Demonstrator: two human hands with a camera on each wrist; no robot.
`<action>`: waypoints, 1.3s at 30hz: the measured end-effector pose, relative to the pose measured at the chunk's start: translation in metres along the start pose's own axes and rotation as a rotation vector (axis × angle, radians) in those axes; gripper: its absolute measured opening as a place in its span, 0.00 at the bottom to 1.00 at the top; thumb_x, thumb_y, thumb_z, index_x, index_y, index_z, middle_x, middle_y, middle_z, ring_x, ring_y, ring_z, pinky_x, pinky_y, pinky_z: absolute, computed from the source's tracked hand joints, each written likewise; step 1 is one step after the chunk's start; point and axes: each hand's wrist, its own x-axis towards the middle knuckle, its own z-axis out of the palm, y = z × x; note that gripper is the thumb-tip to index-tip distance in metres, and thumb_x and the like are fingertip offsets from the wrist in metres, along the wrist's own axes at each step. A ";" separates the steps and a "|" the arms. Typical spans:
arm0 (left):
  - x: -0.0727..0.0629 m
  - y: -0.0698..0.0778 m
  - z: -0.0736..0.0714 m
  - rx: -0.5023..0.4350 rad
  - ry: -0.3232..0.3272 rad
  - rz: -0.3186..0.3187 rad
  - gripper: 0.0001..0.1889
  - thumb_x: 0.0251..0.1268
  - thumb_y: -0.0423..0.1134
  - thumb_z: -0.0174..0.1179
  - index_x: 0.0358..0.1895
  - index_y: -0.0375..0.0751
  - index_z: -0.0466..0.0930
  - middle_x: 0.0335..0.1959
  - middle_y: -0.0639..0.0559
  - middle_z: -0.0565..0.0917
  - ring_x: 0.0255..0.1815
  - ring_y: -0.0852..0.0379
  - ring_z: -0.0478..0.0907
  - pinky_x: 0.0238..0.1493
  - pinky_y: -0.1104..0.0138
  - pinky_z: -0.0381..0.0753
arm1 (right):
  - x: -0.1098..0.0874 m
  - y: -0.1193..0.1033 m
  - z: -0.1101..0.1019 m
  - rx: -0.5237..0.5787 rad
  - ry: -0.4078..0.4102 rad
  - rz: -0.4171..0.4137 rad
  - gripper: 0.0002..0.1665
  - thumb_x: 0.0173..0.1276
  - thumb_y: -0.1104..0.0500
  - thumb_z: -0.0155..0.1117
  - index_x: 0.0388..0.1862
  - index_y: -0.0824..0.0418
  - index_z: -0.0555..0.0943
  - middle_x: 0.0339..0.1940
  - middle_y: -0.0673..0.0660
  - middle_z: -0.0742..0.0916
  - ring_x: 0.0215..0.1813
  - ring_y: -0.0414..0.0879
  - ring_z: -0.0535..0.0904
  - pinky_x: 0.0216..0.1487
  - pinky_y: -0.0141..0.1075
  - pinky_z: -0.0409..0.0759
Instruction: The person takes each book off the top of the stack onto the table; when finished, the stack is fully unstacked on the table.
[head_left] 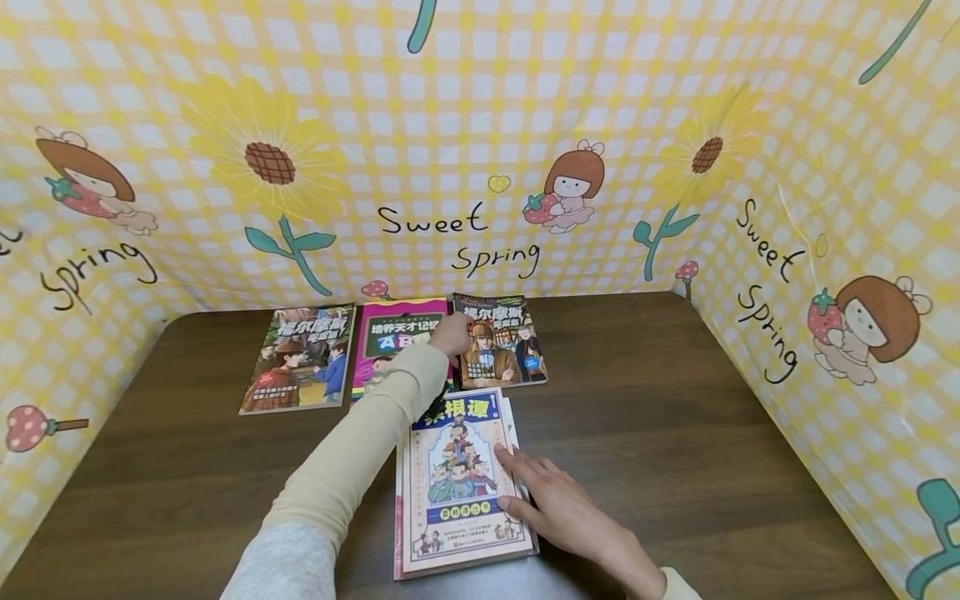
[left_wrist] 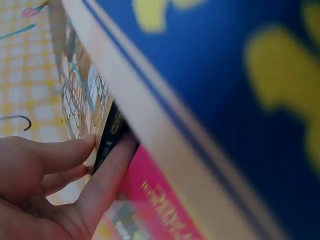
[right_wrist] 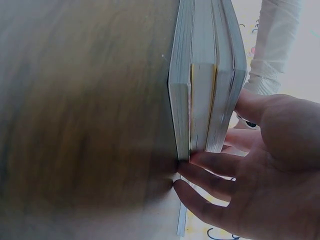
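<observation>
Across the front stack of books, my left hand [head_left: 452, 335] reaches to the left edge of the right-hand comic book [head_left: 498, 346] in the back row. In the left wrist view its thumb and fingers pinch that book's dark edge [left_wrist: 111, 132], beside a pink book [left_wrist: 155, 195]. My right hand [head_left: 558, 504] rests along the right side of the stack, whose top book [head_left: 461, 492] has a blue title band and cartoon figures. In the right wrist view, fingertips touch the lower page edges [right_wrist: 200, 110] near the table, with the thumb up by the top cover.
In the back row lie another comic book [head_left: 300, 358] at left and the pink book with a green board picture, partly under my left arm. The dark wooden table [head_left: 637, 400] is bordered by a yellow checked cloth backdrop [head_left: 450, 125] at the back and sides.
</observation>
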 end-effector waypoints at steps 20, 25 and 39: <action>-0.033 0.020 -0.005 0.198 0.088 0.107 0.06 0.66 0.27 0.53 0.41 0.34 0.80 0.38 0.43 0.82 0.33 0.48 0.77 0.41 0.57 0.76 | 0.001 -0.004 0.002 0.035 -0.015 0.001 0.39 0.72 0.37 0.50 0.78 0.45 0.55 0.74 0.59 0.66 0.69 0.61 0.66 0.63 0.62 0.65; -0.062 0.026 -0.021 0.164 0.081 0.221 0.15 0.68 0.30 0.52 0.55 0.33 0.78 0.53 0.40 0.80 0.31 0.52 0.74 0.34 0.61 0.78 | 0.001 -0.003 0.002 0.027 -0.002 -0.015 0.39 0.73 0.38 0.50 0.78 0.46 0.55 0.74 0.60 0.66 0.69 0.61 0.66 0.63 0.63 0.64; -0.203 0.004 -0.031 0.106 0.043 0.304 0.27 0.68 0.43 0.60 0.68 0.40 0.68 0.68 0.42 0.70 0.68 0.43 0.66 0.66 0.47 0.65 | -0.002 -0.003 -0.001 0.015 0.029 -0.023 0.38 0.72 0.40 0.54 0.77 0.48 0.59 0.72 0.60 0.69 0.65 0.57 0.70 0.58 0.58 0.73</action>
